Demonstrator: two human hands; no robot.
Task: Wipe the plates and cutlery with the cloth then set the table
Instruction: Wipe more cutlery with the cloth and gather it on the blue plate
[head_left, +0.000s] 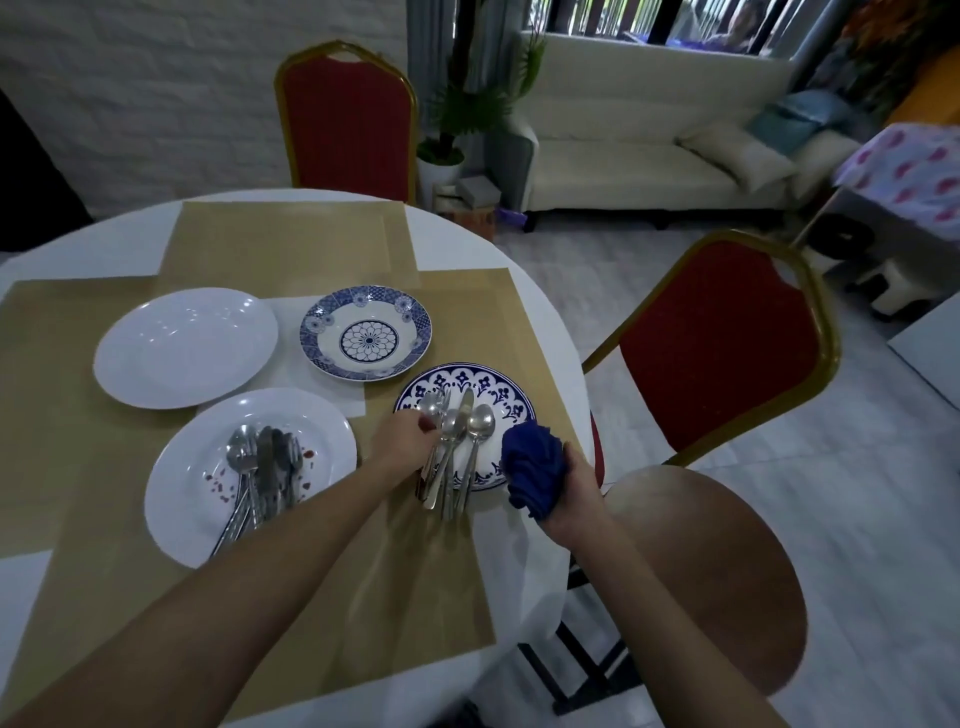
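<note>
left hand gripping cutlery bundle over patterned plate | right hand clenching blue cloth beside it | stained plate holding more cutlery

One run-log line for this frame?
left hand: gripping steel cutlery bundle over blue-patterned plate | right hand: holding bunched blue cloth

Home dining area: round table, red chairs, sofa.
</note>
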